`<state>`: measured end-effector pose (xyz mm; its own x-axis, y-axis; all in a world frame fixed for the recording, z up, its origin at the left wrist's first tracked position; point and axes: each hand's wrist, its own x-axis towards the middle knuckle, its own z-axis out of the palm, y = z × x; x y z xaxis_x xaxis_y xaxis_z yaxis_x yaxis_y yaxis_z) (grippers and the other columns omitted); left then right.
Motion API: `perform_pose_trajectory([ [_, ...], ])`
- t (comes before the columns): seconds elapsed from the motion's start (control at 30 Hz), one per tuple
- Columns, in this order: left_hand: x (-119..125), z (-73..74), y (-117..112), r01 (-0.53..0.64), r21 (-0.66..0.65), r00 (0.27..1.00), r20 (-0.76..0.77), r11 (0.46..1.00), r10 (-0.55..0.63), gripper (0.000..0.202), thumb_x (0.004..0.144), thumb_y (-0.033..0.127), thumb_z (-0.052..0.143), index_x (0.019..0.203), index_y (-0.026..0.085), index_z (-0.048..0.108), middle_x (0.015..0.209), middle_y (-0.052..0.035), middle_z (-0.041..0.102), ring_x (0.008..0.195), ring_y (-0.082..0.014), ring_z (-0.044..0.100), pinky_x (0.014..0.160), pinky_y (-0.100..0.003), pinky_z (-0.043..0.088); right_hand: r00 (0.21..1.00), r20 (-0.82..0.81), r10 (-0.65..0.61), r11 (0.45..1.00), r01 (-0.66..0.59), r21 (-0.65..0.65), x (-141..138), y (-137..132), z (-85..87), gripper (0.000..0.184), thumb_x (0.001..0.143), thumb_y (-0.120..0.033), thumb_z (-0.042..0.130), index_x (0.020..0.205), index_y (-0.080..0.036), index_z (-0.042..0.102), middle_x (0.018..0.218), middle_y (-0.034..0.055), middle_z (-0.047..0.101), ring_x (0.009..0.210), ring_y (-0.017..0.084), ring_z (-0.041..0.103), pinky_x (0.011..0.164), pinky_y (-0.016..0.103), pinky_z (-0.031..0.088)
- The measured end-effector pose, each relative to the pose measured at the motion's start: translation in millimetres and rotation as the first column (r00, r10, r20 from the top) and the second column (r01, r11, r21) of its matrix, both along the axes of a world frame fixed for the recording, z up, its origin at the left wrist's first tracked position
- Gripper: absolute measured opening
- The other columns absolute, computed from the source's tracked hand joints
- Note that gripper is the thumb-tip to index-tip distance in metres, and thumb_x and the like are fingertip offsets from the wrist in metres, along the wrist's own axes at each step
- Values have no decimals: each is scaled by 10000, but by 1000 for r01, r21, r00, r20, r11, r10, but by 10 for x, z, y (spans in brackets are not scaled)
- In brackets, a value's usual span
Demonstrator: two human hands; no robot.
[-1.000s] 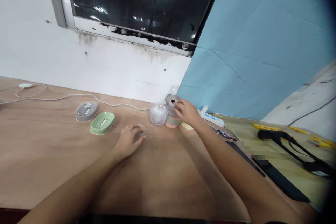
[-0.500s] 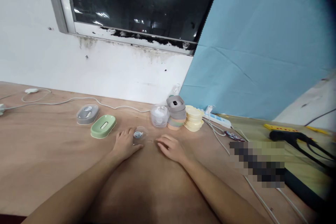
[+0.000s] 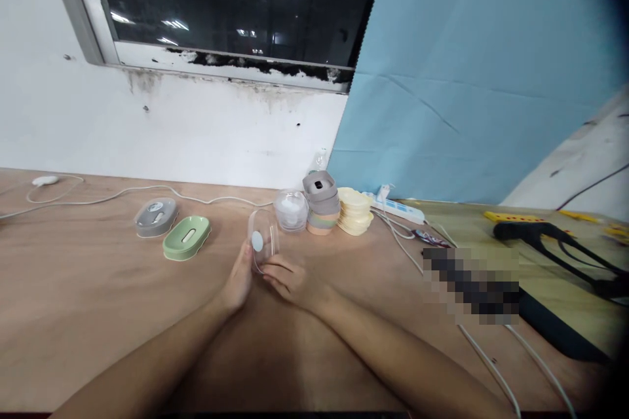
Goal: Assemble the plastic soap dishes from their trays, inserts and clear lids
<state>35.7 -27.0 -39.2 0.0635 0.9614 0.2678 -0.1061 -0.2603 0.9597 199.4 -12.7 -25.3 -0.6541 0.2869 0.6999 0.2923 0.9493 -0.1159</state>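
Note:
A clear plastic container point(image 3: 265, 236) with a round pale sticker is tipped up on its side above the table, gripped between both hands. My left hand point(image 3: 239, 278) presses against its left face, by the sticker. On the other side, the fingers of my right hand point(image 3: 291, 281) close on its lower right rim. To the left lies a green soap dish point(image 3: 187, 238) with a pale oval slot. Behind that dish is a grey soap dish point(image 3: 156, 217) with a clear cover and a sticker.
Behind my hands stand nested clear containers point(image 3: 291, 211), stacked grey dishes point(image 3: 322, 193) and stacked cream dishes point(image 3: 354, 213). A white power strip point(image 3: 400, 211) and cables lie at right. A black strap-like object point(image 3: 545, 230) rests farther right. A white cable point(image 3: 147, 188) runs along the back.
The clear container was lying flat under my left hand and is now tipped upright. My right hand has moved left and taken hold of it. The view has shifted slightly.

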Motion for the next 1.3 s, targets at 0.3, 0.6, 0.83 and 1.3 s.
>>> perform_pose_trajectory([
  [0.3,-420,221,52,-192,287,835,-455,939,310,502,908,482,461,1310,182,454,1335,-131,523,1248,-267,476,1061,-470,353,928,-134,-348,932,358,58,65,589,489,285,928,-186,444,1115,-256,648,898,71,610,856,197,577,756,327,493],
  [0.6,-453,267,110,-81,500,565,-690,862,453,295,897,399,502,1097,212,611,1193,-91,606,1122,-251,538,987,-439,387,807,11,-591,807,591,-8,173,992,578,264,925,-228,470,1105,-254,661,978,66,631,860,195,608,737,301,496],
  [0.83,-815,310,292,-329,563,171,-754,758,635,393,862,464,505,1134,202,611,1296,-131,549,1269,-313,416,1107,-525,157,878,-184,-442,893,451,9,203,824,394,231,902,-221,491,1061,-222,658,1045,76,626,940,190,616,816,314,508],
  [1.3,-1302,171,469,-566,353,20,-897,745,441,628,746,533,585,1263,183,518,1294,-181,527,1159,-396,487,937,-541,377,990,21,-136,985,138,-104,221,390,-2,186,895,-179,482,979,-214,645,901,44,679,820,154,624,741,281,502],
])
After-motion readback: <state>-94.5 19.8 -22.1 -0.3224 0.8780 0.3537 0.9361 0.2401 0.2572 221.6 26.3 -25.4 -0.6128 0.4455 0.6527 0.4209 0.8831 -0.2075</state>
